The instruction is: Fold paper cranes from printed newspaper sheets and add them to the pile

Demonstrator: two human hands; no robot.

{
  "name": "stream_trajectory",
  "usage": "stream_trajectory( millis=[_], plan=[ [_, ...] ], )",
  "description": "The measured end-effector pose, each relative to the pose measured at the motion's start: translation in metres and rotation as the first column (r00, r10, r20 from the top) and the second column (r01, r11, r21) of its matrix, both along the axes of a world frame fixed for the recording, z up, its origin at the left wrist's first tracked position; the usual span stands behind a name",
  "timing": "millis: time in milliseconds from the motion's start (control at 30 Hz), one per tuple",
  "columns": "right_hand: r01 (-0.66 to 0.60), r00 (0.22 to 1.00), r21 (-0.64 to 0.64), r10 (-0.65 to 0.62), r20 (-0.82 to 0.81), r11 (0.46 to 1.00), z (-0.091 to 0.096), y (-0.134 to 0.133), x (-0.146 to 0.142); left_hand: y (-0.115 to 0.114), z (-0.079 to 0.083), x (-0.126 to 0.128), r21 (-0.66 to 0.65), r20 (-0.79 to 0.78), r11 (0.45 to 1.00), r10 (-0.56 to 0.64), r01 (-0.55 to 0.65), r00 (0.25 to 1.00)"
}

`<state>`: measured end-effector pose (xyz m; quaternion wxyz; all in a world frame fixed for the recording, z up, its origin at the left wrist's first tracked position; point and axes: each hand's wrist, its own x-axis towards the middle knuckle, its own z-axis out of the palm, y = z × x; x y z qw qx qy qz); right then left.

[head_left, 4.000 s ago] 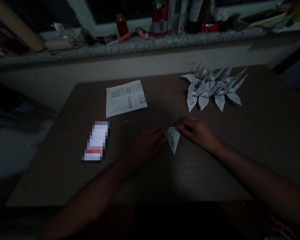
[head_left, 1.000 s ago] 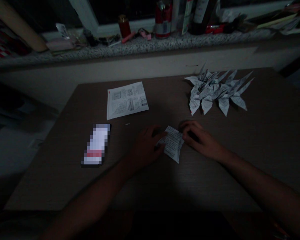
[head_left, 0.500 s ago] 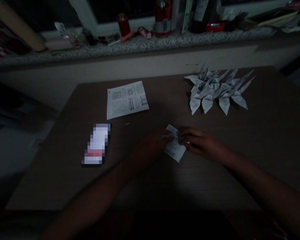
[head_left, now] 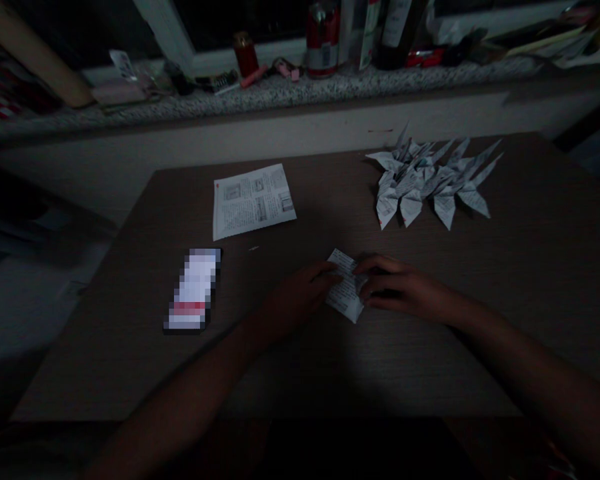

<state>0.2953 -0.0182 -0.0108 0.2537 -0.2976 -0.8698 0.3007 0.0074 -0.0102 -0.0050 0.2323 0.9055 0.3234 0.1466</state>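
White folded piece of printed paper (head_left: 347,288) lies flat on the brown wooden table (head_left: 480,327). Its long axis runs from far left to near right, and its narrow corner points toward me. My left hand (head_left: 294,298) has its fingers half curled, with the tips resting on the paper's left edge. My right hand (head_left: 399,288) bends its fingers (head_left: 365,267) down over the right edge. Whether either hand pinches or merely presses, I cannot tell in this dimness. The paper sits between both sets of fingertips, touching each.
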Motion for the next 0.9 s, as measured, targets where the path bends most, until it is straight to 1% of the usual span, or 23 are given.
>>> stream_trajectory(
  millis=[133, 267, 400, 500, 567, 667, 800, 833, 900],
  plan=[
    [0.008, 1.0, -0.004, -0.008, -0.013, 1.0, 0.002, -0.001, -0.002, 0.001, 0.001, 0.0, 0.0, 0.017, 1.0, -0.001, 0.001, 1.0],
    [0.054, 0.998, -0.025, -0.055, -0.028, 0.998, 0.007, -0.004, -0.007, -0.001, 0.007, 0.0, -0.011, 0.061, 1.0, -0.015, 0.015, 0.998],
    [0.112, 0.992, -0.012, -0.112, -0.053, 0.994, 0.008, -0.005, -0.011, -0.005, 0.013, 0.001, 0.001, 0.052, 1.0, 0.02, -0.02, 0.998],
    [0.155, 0.986, -0.021, -0.156, -0.056, 0.988, 0.007, -0.007, -0.012, -0.004, 0.009, 0.003, 0.033, 0.036, 0.999, 0.031, -0.033, 0.999],
    [0.147, 0.988, -0.016, -0.148, -0.045, 0.989, 0.006, -0.007, -0.011, -0.001, 0.004, 0.004, 0.05, 0.009, 0.996, 0.067, -0.067, 0.998],
    [0.122, 0.992, 0.039, -0.122, -0.004, 0.992, 0.006, -0.009, -0.011, 0.003, -0.003, 0.005, 0.07, -0.006, 0.996, 0.063, -0.062, 0.998],
    [0.083, 0.991, 0.128, -0.095, 0.091, 0.988, 0.007, -0.01, -0.015, 0.006, -0.007, 0.004, 0.112, 0.033, 0.991, 0.065, -0.068, 0.997],
    [0.083, 0.989, 0.145, -0.099, 0.107, 0.986, 0.007, -0.009, -0.016, 0.007, -0.007, 0.004, 0.133, 0.041, 0.989, 0.067, -0.072, 0.997],
    [0.122, 0.983, 0.176, -0.143, 0.111, 0.977, 0.005, -0.007, -0.018, 0.008, -0.007, 0.003, 0.163, 0.048, 0.983, 0.075, -0.082, 0.996]
  ],
)
